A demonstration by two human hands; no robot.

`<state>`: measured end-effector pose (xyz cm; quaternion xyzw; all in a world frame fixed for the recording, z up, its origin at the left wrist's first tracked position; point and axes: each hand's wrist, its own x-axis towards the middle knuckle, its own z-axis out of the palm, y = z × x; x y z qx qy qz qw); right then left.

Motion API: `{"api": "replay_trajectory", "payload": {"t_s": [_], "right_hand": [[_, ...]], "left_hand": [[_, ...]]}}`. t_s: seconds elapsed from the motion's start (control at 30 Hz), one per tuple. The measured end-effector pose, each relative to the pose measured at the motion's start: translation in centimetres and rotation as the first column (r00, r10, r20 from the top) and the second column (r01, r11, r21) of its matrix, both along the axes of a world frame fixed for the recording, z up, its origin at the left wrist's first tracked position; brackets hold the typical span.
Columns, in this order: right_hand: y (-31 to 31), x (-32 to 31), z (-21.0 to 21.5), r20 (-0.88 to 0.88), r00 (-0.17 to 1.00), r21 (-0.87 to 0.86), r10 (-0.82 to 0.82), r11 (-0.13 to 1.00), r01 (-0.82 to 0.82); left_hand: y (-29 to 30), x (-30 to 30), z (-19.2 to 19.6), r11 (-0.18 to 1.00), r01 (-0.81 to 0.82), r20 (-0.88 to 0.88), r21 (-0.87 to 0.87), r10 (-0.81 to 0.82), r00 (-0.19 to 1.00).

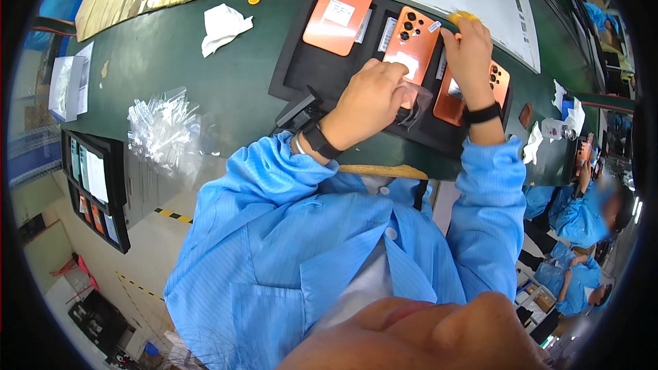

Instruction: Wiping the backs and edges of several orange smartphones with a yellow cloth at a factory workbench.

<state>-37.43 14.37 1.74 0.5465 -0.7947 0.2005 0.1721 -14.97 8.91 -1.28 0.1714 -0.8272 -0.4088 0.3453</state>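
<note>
My left hand (367, 101) is closed at the lower end of an orange phone (419, 41), its fingers bent over the white label on the back. A smoky, see-through piece of film (419, 104) hangs beside the thumb. Past the phone's right edge, near its camera end, is my right hand (469, 62), thumb and fingers apart. A yellow cover (466, 17), which looks like a finger cot, is at its fingertips. Another orange phone (343, 7) lies back up to the left. A further orange phone (449, 101) lies partly under my right wrist.
The phones rest on a black tray (291, 72) on a green bench (253, 82). Clear plastic film strips (161, 123) are heaped at left, near a crumpled white tissue (225, 27). A tray of phones (96, 185) stands at far left. Co-workers in blue (579, 223) are at right.
</note>
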Motion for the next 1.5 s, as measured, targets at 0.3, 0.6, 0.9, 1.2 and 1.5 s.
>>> {"api": "replay_trajectory", "payload": {"t_s": [0.3, 0.6, 0.9, 1.2, 1.5], "right_hand": [[0.2, 3.2, 0.5, -0.217, 0.959, 0.114, 0.184, 0.980, -0.162], [11.2, 13.5, 2.7, 0.188, 0.941, 0.128, 0.280, 0.943, -0.306], [14.4, 13.4, 1.1, 0.305, 0.952, -0.152, 0.035, 0.988, 0.012], [11.6, 12.0, 1.2, 0.288, 0.956, 0.050, 0.061, 0.996, -0.078], [6.3, 9.6, 1.3, 0.446, 0.895, 0.281, 0.011, 0.948, -0.152]], "left_hand": [[0.2, -0.1, -0.8, 0.997, -0.013, 0.041, 0.074, 0.010, 0.999], [0.0, 0.4, -0.2, 0.998, 0.040, 0.010, -0.050, -0.040, 0.999], [0.4, 0.1, 0.2, 0.939, -0.039, 0.100, -0.341, 0.078, 0.992], [0.2, 0.3, 0.0, 0.905, 0.059, 0.147, -0.420, 0.003, 0.989], [0.0, 0.7, 1.1, 0.915, 0.121, 0.213, -0.385, -0.040, 0.976]]}}
